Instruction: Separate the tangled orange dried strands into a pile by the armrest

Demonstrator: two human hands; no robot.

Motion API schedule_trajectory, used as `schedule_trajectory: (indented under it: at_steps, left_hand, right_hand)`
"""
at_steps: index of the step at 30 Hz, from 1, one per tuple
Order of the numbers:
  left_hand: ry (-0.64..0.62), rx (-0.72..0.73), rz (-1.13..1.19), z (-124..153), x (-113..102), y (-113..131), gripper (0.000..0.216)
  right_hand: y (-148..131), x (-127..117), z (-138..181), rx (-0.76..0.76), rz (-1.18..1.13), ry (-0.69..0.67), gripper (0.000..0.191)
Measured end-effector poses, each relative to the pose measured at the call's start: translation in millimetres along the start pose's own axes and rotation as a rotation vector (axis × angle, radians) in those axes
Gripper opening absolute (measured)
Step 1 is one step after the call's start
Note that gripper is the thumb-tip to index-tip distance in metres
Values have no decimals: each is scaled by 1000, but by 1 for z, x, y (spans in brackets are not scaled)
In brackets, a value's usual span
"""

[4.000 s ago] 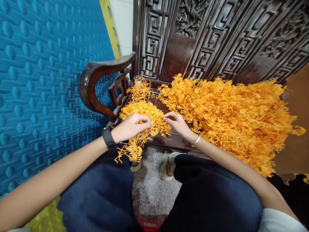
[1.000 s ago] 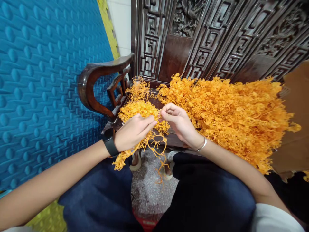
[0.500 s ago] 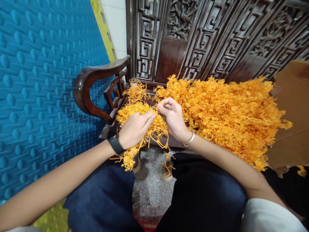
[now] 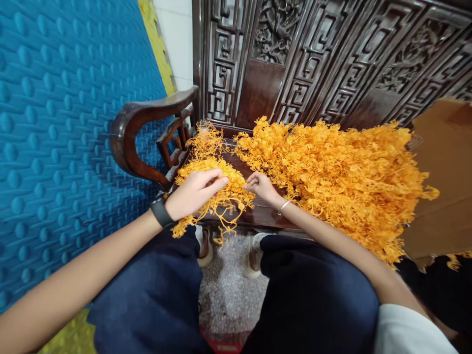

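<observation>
My left hand (image 4: 199, 191), with a dark band at the wrist, is closed over a bunch of thin orange stems with frilly tips (image 4: 226, 209). Some stems hang from under it past the bench edge. To its right, my right hand (image 4: 260, 187) pinches with thumb and forefinger, the fingertips close to the bunch. Whatever lies between them is too small to make out. Beneath and behind my left hand is a small orange heap (image 4: 206, 140) on the dark wooden bench (image 4: 265, 214). Just right of my right hand lies a far larger orange pile (image 4: 339, 177).
A curved wooden armrest (image 4: 136, 113) closes off the left end of the bench, and a carved backrest (image 4: 261, 88) rises behind. Cardboard (image 4: 442, 187) stands at the far right. Blue textured matting (image 4: 55, 123) covers the left side. My knees and shoes are below the bench edge.
My right hand has moved down a little, nearer the bench. My left hand has shifted slightly left. The hanging stems have drawn up, and a strand that dangled near my shoe is higher.
</observation>
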State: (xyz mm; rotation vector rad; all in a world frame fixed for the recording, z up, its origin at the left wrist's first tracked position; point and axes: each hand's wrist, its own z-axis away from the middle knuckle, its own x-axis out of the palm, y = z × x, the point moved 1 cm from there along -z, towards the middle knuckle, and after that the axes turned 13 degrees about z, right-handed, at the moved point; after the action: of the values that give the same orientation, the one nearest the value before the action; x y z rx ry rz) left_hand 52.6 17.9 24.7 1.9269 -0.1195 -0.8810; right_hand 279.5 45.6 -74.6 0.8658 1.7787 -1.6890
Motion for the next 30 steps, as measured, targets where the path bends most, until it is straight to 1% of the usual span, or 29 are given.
schedule_trajectory:
  at_steps: [2, 5, 10, 13, 16, 19, 22, 24, 26, 28, 30]
  left_hand:
    - [7, -14, 29, -1, -2, -2, 28]
    - [6, -17, 56, 0, -3, -3, 25]
    - [-24, -25, 68, 0, -2, -3, 27]
    - [-52, -24, 91, 1, -1, -5, 32]
    - [-52, -2, 79, 1, -1, -6, 33]
    - [-45, 5, 84, 1, -2, -6, 35]
    - [-16, -2, 111, 0, -3, -4, 32]
    - [16, 7, 142, 0, -4, -3, 28]
    - [36, 27, 189, 1, -4, -2, 24]
    - [52, 52, 240, 1, -4, 0, 21]
    - [83, 77, 279, 2, -4, 1, 20]
  right_hand:
    - [8, 7, 0, -75, 113, -22, 18]
    - [14, 10, 2, -148, 187, -6, 11]
    - [17, 9, 4, -210, 279, 33, 7]
    - [18, 9, 4, -229, 303, 48, 15]
    - [15, 7, 4, -244, 285, 71, 24]
    - [0, -2, 8, -256, 168, 116, 21]
    - [-28, -18, 17, -279, -31, 110, 14]
    - [-49, -28, 26, -295, -142, 52, 16]
    - [-67, -35, 34, -331, -199, -20, 19]
    - [-79, -37, 43, -372, -224, -95, 21]
    - [-87, -36, 50, -405, -252, -135, 20]
